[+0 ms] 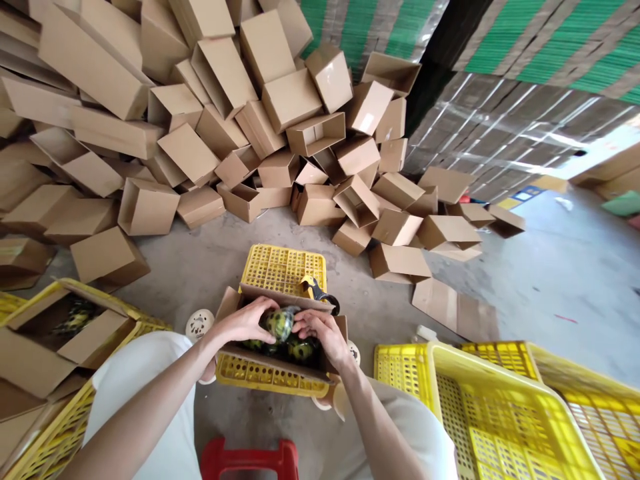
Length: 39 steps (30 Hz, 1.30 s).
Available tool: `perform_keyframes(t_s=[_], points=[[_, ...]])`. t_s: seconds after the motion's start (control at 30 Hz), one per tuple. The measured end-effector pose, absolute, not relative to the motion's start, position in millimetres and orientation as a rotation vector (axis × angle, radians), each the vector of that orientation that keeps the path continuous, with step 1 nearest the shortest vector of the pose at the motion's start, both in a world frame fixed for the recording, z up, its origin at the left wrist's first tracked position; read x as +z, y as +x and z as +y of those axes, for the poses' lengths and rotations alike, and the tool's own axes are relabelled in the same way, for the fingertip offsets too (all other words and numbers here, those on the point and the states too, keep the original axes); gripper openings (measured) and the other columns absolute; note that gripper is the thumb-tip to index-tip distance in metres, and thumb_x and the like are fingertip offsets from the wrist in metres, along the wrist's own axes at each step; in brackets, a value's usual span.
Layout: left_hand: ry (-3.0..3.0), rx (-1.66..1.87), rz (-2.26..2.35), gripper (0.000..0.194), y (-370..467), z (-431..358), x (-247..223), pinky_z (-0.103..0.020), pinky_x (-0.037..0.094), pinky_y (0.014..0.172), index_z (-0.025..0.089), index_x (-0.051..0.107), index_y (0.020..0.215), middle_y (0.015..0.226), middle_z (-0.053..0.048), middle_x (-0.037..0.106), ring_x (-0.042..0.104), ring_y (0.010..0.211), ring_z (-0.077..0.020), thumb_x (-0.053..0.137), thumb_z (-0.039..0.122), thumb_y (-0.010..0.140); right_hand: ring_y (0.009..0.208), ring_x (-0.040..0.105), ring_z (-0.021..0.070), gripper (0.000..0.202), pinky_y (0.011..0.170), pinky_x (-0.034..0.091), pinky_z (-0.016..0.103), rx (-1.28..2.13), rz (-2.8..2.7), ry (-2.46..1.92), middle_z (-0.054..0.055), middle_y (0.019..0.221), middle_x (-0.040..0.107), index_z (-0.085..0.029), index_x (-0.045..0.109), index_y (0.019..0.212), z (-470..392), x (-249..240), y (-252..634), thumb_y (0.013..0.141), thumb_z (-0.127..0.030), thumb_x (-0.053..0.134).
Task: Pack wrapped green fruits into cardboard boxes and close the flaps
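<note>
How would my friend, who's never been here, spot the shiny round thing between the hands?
Find the yellow plastic crate with holes straight ahead of the person. On it stands an open brown cardboard box with shiny, round green-and-black bundles inside. The wanted bundle is the one between the left hand and right hand, sitting higher than its neighbours.

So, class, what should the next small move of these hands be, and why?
Probably ease the top item down among the other items: the left hand grips it, the right hand is close at its other side, and the box is open below, with the others lying inside.
</note>
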<state>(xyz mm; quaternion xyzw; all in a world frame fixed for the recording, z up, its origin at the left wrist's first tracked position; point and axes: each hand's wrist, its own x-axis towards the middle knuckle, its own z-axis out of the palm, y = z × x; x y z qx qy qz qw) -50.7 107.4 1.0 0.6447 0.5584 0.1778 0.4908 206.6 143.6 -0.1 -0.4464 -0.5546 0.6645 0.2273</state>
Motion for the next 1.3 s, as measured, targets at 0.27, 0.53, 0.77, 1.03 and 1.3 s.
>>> perform_keyframes(t_s=[0.27,0.53,0.77,1.03,1.3], points=[[1.462,0.323,1.357,0.061,-62,106,2,-0.034,0.052,0.092,0.024,0.073,0.121,0.118,-0.007,0.080,0.072,0.109,-0.0332,0.083,0.054,0.070,0.119,0.066,0.0325,0.046,0.105,0.052,0.043,1.327,-2.524,-1.208,0.012,0.124,0.076,-0.022,0.074,0.127,135,-12,218,0.081,-0.024,0.075],[1.732,0.030,1.755,0.053,-69,109,0,-0.036,0.049,0.091,0.017,0.066,0.131,0.109,-0.014,0.078,0.073,0.106,-0.0330,0.063,0.051,0.091,0.101,0.068,0.0241,0.027,0.093,0.051,0.032,1.188,-2.607,-1.240,0.009,0.108,0.075,-0.019,0.076,0.108,133,-15,219,0.085,-0.010,0.064],[1.509,0.392,1.256,0.078,-50,108,8,-0.035,0.053,0.096,0.025,0.057,0.147,0.136,-0.010,0.071,0.068,0.119,-0.0299,0.080,0.054,0.079,0.081,0.066,0.0176,0.013,0.078,0.056,0.031,1.641,-1.801,-1.191,0.000,0.089,0.070,-0.021,0.070,0.096,141,1,215,0.092,-0.033,0.066],[1.000,0.555,1.224,0.068,-44,105,24,-0.036,0.052,0.097,0.028,0.056,0.149,0.145,-0.004,0.067,0.060,0.132,-0.0321,0.068,0.054,0.087,0.123,0.066,0.0290,0.030,0.110,0.051,0.044,1.267,-2.093,-1.472,0.014,0.130,0.069,-0.019,0.070,0.124,139,-10,209,0.098,-0.025,0.056],[0.628,0.686,1.086,0.062,-42,103,-1,-0.030,0.055,0.082,0.023,0.062,0.142,0.124,-0.009,0.077,0.074,0.107,-0.0272,0.071,0.045,0.084,0.112,0.073,0.0318,0.073,0.096,0.057,0.037,0.684,-2.967,-1.753,0.025,0.136,0.063,-0.013,0.038,0.161,119,-31,201,0.091,-0.001,0.051]])
